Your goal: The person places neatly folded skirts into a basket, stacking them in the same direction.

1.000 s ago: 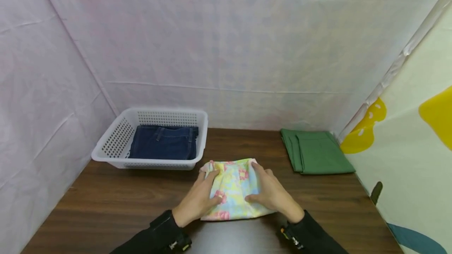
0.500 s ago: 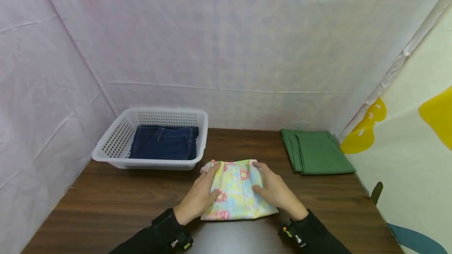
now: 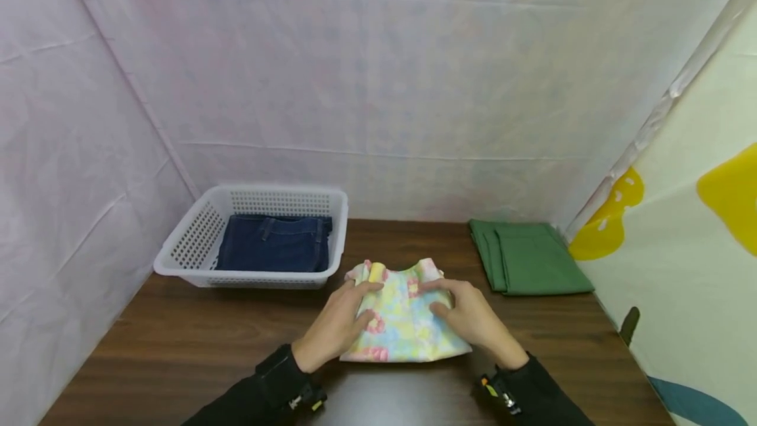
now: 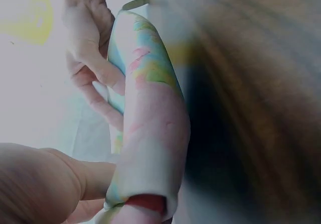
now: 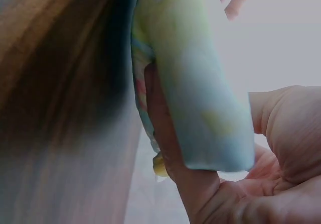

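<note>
A folded floral cloth [image 3: 399, 327] in yellow, blue and pink lies on the table in front of me. At its left side my left hand [image 3: 340, 324] grips the fold, thumb on top. My right hand [image 3: 473, 317] holds the right side, thumb and index finger over the top face. In the right wrist view a finger [image 5: 165, 118] of that hand runs beneath a layer of the cloth [image 5: 200, 83]. The left wrist view has the cloth [image 4: 153, 108] edge-on as a rounded fold, with the left thumb [image 4: 95, 179] against it.
A white basket [image 3: 192, 275] at the back left holds folded dark blue jeans [image 3: 272, 242]. Folded green fabric [image 3: 532, 258] lies at the back right of the brown wooden table [image 3: 207, 347]. White sheeting [image 3: 384, 84] hangs behind, and a patterned sheet [image 3: 698, 268] hangs at right.
My right hand has shifted right and its fingers have come nearer from the cloth's far right corner. The far corners now stand up more, with a dip between them. The left hand has barely moved.
</note>
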A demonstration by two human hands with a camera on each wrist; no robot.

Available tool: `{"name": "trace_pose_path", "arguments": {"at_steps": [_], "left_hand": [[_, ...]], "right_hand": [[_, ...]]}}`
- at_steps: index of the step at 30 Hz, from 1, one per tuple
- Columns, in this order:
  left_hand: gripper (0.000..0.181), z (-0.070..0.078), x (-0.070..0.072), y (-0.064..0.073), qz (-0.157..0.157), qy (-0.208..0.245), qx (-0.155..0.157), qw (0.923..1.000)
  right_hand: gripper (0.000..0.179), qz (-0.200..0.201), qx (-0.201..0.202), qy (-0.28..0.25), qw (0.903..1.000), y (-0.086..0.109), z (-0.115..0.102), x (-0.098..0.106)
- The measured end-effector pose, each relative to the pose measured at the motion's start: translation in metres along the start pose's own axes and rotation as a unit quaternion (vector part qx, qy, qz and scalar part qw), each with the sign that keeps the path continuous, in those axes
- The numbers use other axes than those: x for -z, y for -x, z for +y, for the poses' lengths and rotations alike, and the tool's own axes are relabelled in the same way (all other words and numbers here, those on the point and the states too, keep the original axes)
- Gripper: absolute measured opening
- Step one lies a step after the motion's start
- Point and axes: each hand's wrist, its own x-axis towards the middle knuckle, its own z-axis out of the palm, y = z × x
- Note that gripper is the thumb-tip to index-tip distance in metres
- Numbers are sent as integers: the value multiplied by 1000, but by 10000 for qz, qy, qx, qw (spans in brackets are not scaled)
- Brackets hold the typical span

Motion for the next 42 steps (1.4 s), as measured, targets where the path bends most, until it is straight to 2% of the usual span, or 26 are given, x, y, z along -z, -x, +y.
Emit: {"name": "trace_pose_path", "arguments": {"at_steps": [6, 10, 16, 20, 25, 29, 34, 42], "left_hand": [[50, 9, 10, -11, 12, -4, -321, 9995], [52, 12, 17, -17, -41, -4, -430, 9991], [51, 11, 31, -21, -15, 31, -231, 9997], [50, 7, 45, -26, -24, 29, -160, 9999], [50, -3, 67, -35, -35, -210, -123, 9997], [50, -14, 84, -42, -11, -407, -51, 9992], [50, -27, 105, -47, -38, -588, 120, 9982], [50, -51, 136, -47, 46, -907, 426, 9950]], "right_hand": [[33, 448, 221, 181, 9986, 3, -7, 15], [35, 614, 350, 262, 9972, 5, -10, 24], [35, 538, 403, 180, 9976, 1, -20, 31], [35, 562, 605, 160, 9965, -7, -28, 33], [39, 406, 1001, 60, 9941, -23, -40, 34], [45, 198, 1171, -185, 9928, -40, -51, 31], [50, -86, 1212, -603, 9908, -65, -64, 22], [49, -360, 1169, -1231, 9848, -110, -85, -1]]}}
